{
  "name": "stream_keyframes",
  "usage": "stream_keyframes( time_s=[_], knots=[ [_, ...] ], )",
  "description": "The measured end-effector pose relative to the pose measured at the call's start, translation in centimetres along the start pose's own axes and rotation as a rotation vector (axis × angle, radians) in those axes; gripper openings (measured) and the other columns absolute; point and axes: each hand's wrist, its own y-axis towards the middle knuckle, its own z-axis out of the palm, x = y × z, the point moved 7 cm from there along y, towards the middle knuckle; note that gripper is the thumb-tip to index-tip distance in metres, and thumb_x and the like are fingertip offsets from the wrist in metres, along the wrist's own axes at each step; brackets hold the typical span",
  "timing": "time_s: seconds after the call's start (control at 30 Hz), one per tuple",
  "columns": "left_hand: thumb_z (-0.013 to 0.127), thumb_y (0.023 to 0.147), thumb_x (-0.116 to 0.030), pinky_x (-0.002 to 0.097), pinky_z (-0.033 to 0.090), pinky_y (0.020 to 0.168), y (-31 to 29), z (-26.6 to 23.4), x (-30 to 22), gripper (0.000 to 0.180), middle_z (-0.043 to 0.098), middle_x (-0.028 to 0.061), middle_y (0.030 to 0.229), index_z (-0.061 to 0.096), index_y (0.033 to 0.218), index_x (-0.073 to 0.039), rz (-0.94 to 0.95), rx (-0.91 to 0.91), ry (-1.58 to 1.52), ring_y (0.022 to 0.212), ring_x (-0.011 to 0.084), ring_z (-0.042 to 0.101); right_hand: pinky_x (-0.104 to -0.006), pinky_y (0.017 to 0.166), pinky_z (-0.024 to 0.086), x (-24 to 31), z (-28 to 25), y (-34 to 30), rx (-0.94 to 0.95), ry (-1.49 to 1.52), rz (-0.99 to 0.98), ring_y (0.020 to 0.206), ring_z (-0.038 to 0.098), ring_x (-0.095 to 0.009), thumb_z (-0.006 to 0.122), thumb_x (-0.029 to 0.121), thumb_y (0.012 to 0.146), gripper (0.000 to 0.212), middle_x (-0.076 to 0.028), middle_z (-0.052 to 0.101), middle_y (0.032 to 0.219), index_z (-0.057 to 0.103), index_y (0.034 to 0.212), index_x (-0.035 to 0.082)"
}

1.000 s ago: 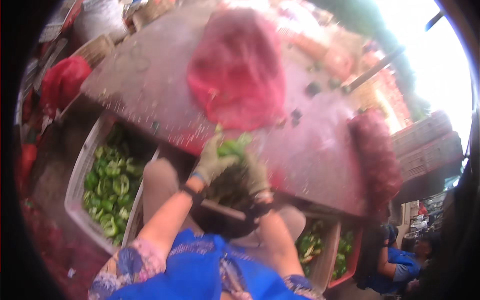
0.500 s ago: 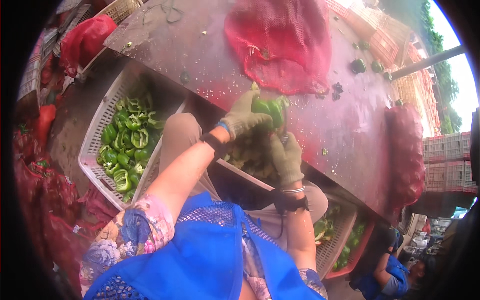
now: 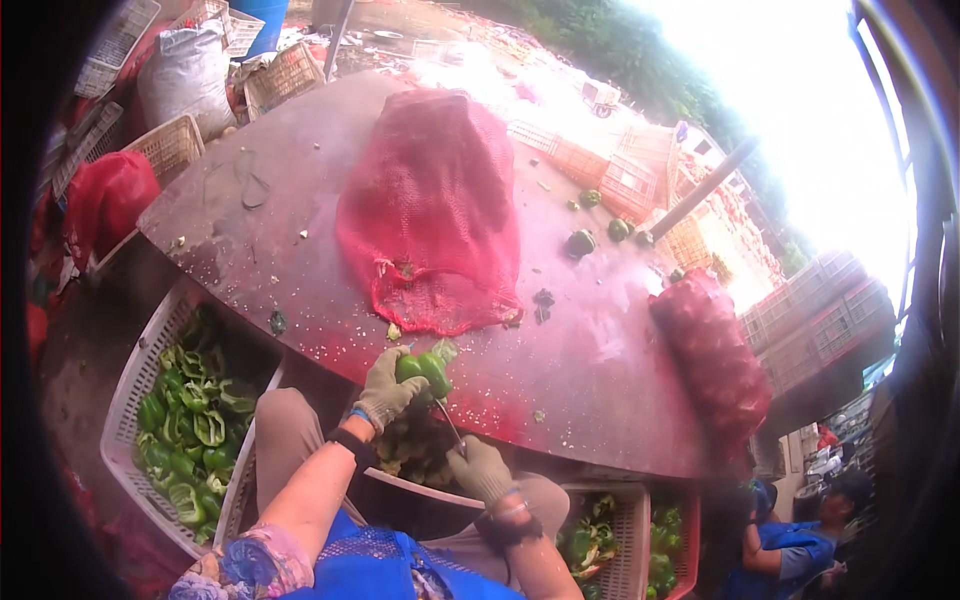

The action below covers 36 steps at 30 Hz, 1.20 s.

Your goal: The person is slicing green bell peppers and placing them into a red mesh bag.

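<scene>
My left hand [image 3: 386, 388], in a knit work glove, grips a green bell pepper [image 3: 427, 370] over the near edge of the metal table [image 3: 280, 270]. Also gloved, my right hand [image 3: 482, 472] is closed round the handle of a small knife [image 3: 449, 423]. Its thin blade points up at the pepper's lower side; whether the tip touches or enters it I cannot tell. Below both hands sits a container of pale green scraps [image 3: 412, 458]. A red mesh sack [image 3: 440, 200] lies on the table just beyond the pepper.
To my left stands a crate [image 3: 120, 425] of cut green peppers [image 3: 190, 430]. More crates [image 3: 628, 520] with pepper pieces are at right. Several whole peppers [image 3: 580, 242] and a full red sack [image 3: 708, 350] lie on the table's right side. A co-worker [image 3: 785, 550] sits at lower right.
My view has tilted up and swung right. The right hand has drawn away from the pepper, so the knife blade now shows. The left hand still holds the pepper.
</scene>
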Motion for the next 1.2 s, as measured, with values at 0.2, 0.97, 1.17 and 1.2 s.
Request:
stream_keyframes(
  time_s=[0.2, 0.97, 1.17, 1.2],
  knots=[
    [0.075, 0.075, -0.023, 0.0379, 0.042, 0.099, -0.1, 0.1, -2.9, 0.065, 0.054, 0.0200, 0.124, 0.047, 0.131, -0.003, 0.013, 0.023, 0.254, 0.115, 0.0342, 0.054, -0.0425, 0.076, 0.050, 4.6, -6.1, 1.2, -0.496, 0.288, -0.075, 0.087, 0.066, -0.035, 0.067, 0.044, 0.081, 0.046, -0.021, 0.066, 0.090, 0.062, 0.101, 0.003],
    [0.068, 0.071, -0.005, 0.0341, 0.046, 0.090, -2.4, 0.6, -1.3, 0.019, 0.055, 0.0165, 0.110, 0.056, 0.086, -0.004, 0.351, -0.177, 0.189, 0.104, 0.0305, 0.056, -0.0440, 0.080, 0.049, 2.8, -6.5, 18.4, -0.532, 0.360, 0.131, 0.084, 0.065, -0.038, 0.075, 0.052, 0.068, 0.061, -0.025, 0.067, 0.086, 0.066, 0.087, -0.005],
    [0.068, 0.073, -0.020, 0.0366, 0.047, 0.088, 0.0, -0.2, -2.4, 0.030, 0.059, 0.0197, 0.111, 0.060, 0.096, -0.002, -0.068, -0.076, 0.229, 0.102, 0.0332, 0.059, -0.0406, 0.075, 0.050, 2.5, -5.2, 14.3, -0.588, 0.454, 0.073, 0.076, 0.064, -0.033, 0.078, 0.049, 0.069, 0.057, -0.020, 0.066, 0.079, 0.062, 0.085, -0.004],
    [0.066, 0.074, -0.025, 0.0379, 0.046, 0.089, 0.6, 0.2, -2.6, 0.033, 0.059, 0.0210, 0.113, 0.062, 0.098, -0.003, -0.099, -0.033, 0.230, 0.106, 0.0347, 0.058, -0.0391, 0.073, 0.049, 2.1, -5.0, 14.1, -0.560, 0.548, 0.093, 0.074, 0.064, -0.030, 0.078, 0.049, 0.069, 0.057, -0.019, 0.066, 0.077, 0.062, 0.085, -0.003]
  ],
)
